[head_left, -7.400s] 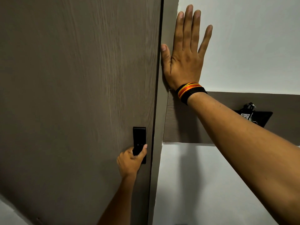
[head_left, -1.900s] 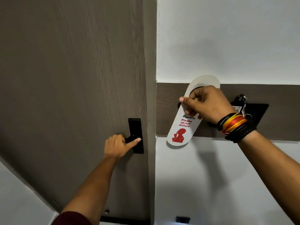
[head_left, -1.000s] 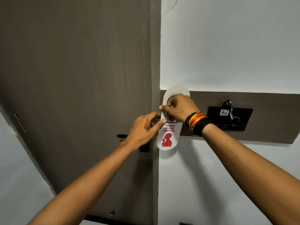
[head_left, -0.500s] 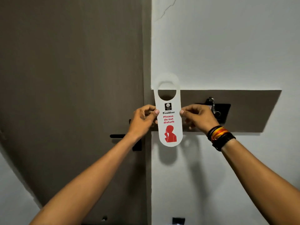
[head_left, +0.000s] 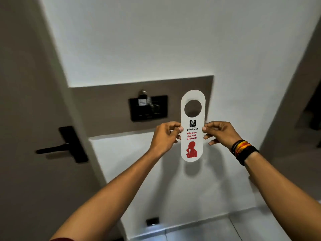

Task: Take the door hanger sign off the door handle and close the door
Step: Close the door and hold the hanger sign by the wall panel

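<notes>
Both hands share the grip: the left hand pinches the left edge of the door hanger sign between thumb and fingertips, and the right hand pinches the opposite edge the same way, at about the printed middle of the card, so it is held upright and flat toward the camera. Above the grip the round hanging hole is empty, nothing threaded through it; below the grip sit the red "Please do not disturb" lettering and the red figure. Well to the left of the grip, the black door handle juts out bare from its plate on the brown door, and between handle and grip a dark wall panel carries what looks like a key tag. Bracelets ring the right wrist just below the grip. By my reading the sign is off the handle, and the door looks shut against its frame, though the seam is not plain enough to be sure. Any next move would call for freeing one hand, probably the left as the nearer one, keeping the card in the other, and pressing the door or handle to check the latch
</notes>
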Demonstrator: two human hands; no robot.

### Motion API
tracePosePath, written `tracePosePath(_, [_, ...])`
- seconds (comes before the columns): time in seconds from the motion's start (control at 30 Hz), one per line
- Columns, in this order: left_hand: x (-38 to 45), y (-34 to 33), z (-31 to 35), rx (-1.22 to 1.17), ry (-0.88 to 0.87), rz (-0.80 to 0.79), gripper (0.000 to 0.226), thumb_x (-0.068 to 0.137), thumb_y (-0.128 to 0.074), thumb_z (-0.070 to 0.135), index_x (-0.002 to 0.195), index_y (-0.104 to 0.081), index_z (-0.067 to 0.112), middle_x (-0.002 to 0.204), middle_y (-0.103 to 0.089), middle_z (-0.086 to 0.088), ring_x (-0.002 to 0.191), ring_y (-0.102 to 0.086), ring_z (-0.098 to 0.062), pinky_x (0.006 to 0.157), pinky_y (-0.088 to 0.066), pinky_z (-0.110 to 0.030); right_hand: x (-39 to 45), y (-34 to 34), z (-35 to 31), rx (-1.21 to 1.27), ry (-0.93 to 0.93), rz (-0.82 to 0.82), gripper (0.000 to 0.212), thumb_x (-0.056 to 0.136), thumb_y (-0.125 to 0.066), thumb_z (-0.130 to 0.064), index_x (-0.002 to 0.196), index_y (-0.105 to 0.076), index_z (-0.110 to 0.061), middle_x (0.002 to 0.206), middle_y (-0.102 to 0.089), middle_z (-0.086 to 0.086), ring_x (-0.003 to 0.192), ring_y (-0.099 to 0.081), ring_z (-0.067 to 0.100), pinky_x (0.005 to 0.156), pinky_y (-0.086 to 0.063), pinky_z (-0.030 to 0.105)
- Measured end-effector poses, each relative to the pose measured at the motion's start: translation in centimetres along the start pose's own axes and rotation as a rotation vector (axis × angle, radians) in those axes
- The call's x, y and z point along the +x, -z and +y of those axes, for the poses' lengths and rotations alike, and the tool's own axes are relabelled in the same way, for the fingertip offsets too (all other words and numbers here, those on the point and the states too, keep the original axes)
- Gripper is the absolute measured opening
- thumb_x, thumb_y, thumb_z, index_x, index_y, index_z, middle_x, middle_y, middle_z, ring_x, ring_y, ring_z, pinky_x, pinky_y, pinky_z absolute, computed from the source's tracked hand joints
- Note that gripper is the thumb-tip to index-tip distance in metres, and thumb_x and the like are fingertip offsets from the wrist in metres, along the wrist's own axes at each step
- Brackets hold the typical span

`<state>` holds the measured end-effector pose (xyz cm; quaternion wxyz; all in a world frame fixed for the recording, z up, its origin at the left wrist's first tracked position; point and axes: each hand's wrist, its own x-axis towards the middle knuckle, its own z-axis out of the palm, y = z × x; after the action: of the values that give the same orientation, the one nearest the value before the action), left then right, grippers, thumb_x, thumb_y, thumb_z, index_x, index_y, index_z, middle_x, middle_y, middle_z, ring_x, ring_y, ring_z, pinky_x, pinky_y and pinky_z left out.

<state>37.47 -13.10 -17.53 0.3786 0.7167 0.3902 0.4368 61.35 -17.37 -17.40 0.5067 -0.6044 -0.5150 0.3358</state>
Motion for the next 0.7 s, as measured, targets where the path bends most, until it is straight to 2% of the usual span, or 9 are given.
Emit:
tracePosePath(0.07, [1.1,-7.6,-0.4,0.028,0.019,-0.036,0.020,0.102,-0.065,0.021,0.117,-0.078,0.016,0.107,-0.083,0.000,0.079,-0.079,-0.013,0.070,-0.065,-0.035,0.1,6.0,4.4,0.016,-0.076,0.040,0.010,0.099,-0.074,-0.011,0.105,-0.076,-0.003,0.091,-0.078,0.011,0.072,-0.074,0.018,0.053,-0.064,0.026])
tracePosePath(0.2, [2.8,-23.1,-2.0,0.014,0.109,-0.158,0.023,0.104,-0.063,0.020,0.121,-0.077,0.022,0.114,-0.082,0.002,0.083,-0.079,-0.011,0.085,-0.066,-0.042,0.2,17.5,13.8,0.028,-0.248,0.148,0.009,0.098,-0.072,-0.004,0.105,-0.073,0.002,0.083,-0.074,0.013,0.065,-0.069,0.019,0.050,-0.062,0.023])
tracePosePath(0.3, [3.6,-34.2,-3.4,-0.009,0.217,-0.354,0.030,0.107,-0.056,0.026,0.133,-0.072,0.025,0.129,-0.076,-0.001,0.107,-0.076,-0.019,0.102,-0.060,-0.045,-0.6,25.3,21.2,0.030,-0.396,0.245,0.004,0.099,-0.071,-0.005,0.095,-0.073,-0.005,0.078,-0.074,0.006,0.066,-0.068,0.018,0.051,-0.060,0.022])
tracePosePath(0.4, [2.9,-42.2,-4.8,-0.067,0.363,-0.526,0.035,0.108,-0.053,0.024,0.142,-0.063,0.030,0.137,-0.072,0.000,0.121,-0.068,-0.016,0.111,-0.052,-0.038,-1.5,30.8,27.5,0.031,-0.544,0.351,0.003,0.097,-0.076,-0.013,0.094,-0.075,-0.015,0.081,-0.076,0.000,0.069,-0.071,0.015,0.051,-0.058,0.020])
tracePosePath(0.47, [2.9,-46.7,-5.8,-0.093,0.445,-0.600,0.040,0.108,-0.052,0.019,0.145,-0.058,0.030,0.138,-0.070,0.001,0.121,-0.066,-0.015,0.111,-0.051,-0.035,-1.3,33.6,31.5,0.049,-0.631,0.373,0.003,0.098,-0.076,-0.016,0.097,-0.075,-0.013,0.086,-0.076,0.005,0.074,-0.072,0.021,0.066,-0.062,0.032])
tracePosePath(0.53, [3.2,-50.5,-6.4,-0.099,0.489,-0.660,0.043,0.107,-0.053,0.019,0.149,-0.055,0.031,0.143,-0.068,-0.001,0.127,-0.066,-0.021,0.113,-0.051,-0.043,-0.9,35.5,34.7,0.081,-0.713,0.405,0.006,0.099,-0.075,-0.015,0.093,-0.074,-0.015,0.089,-0.076,0.008,0.078,-0.072,0.025,0.082,-0.060,0.042])
tracePosePath(0.57, [3.4,-52.5,-6.7,-0.097,0.504,-0.677,0.045,0.107,-0.054,0.020,0.151,-0.053,0.032,0.145,-0.066,-0.003,0.129,-0.065,-0.024,0.113,-0.051,-0.047,-0.9,36.5,36.1,0.107,-0.741,0.433,0.008,0.098,-0.075,-0.014,0.091,-0.073,-0.015,0.090,-0.076,0.009,0.079,-0.072,0.026,0.083,-0.059,0.044])
tracePosePath(0.7, [4.1,-58.3,-6.9,-0.062,0.567,-0.700,0.047,0.106,-0.055,0.026,0.152,-0.049,0.034,0.150,-0.061,0.000,0.134,-0.061,-0.028,0.115,-0.049,-0.052,-0.4,39.3,40.1,0.181,-0.851,0.533,0.006,0.096,-0.077,-0.009,0.092,-0.072,-0.010,0.089,-0.075,0.013,0.076,-0.072,0.028,0.065,-0.059,0.036])
